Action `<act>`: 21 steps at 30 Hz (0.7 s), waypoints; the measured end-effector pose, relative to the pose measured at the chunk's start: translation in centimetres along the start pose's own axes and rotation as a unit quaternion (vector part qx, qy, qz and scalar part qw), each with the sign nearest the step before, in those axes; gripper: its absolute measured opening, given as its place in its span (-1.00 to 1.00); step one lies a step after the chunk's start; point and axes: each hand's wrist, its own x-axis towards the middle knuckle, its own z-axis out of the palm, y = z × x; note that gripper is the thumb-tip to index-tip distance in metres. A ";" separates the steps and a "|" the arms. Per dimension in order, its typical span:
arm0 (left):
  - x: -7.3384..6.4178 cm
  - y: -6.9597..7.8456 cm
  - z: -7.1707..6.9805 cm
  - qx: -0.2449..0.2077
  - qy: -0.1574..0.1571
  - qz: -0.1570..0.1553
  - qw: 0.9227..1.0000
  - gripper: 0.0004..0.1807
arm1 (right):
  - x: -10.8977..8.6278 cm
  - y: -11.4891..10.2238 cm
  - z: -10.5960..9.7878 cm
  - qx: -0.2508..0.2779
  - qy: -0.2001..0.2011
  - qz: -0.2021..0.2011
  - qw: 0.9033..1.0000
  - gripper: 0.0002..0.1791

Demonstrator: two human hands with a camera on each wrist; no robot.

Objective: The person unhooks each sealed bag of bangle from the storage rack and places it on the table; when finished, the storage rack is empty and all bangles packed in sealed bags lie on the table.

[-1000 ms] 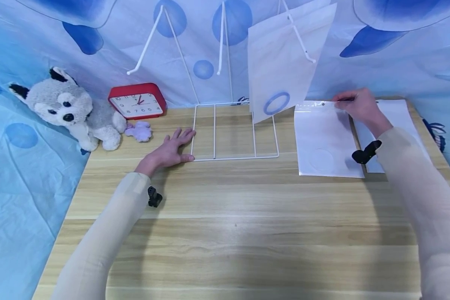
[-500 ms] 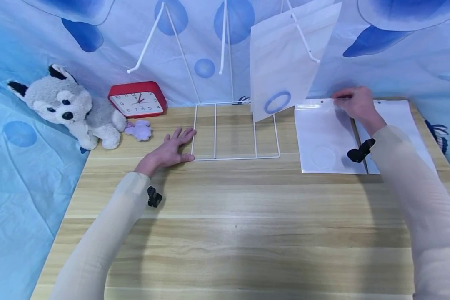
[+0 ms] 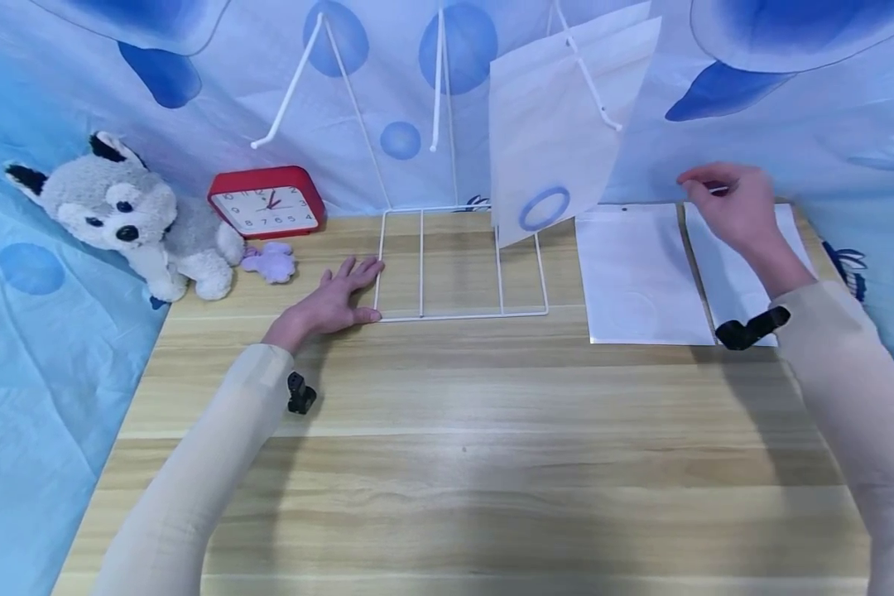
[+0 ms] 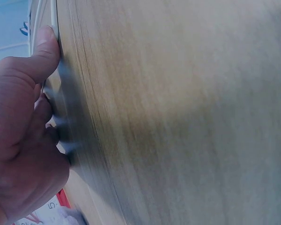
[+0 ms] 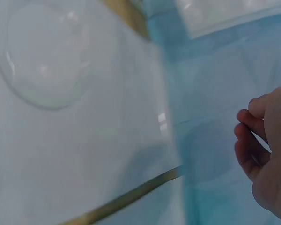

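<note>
Plainly, we see the left hand (image 3: 328,302) spread, thumb touching the white wire rack (image 3: 462,317); the right hand (image 3: 737,207) curls, thumb against forefinger, near but apart from flat white packets (image 3: 633,285). Its wrist view reveals their gloss; only the head view shows the blue ring (image 3: 526,218) left of those fingers.

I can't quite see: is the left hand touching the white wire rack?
Touching. In the left wrist view, the left hand rests its thumb on the white wire rack.
</note>
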 end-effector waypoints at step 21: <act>0.3 -0.1 0.4 0.002 -0.001 0.000 1.000 -0.06 | 0.6 -12.5 -1.7 0.179 0.023 -0.133 0.975 -0.52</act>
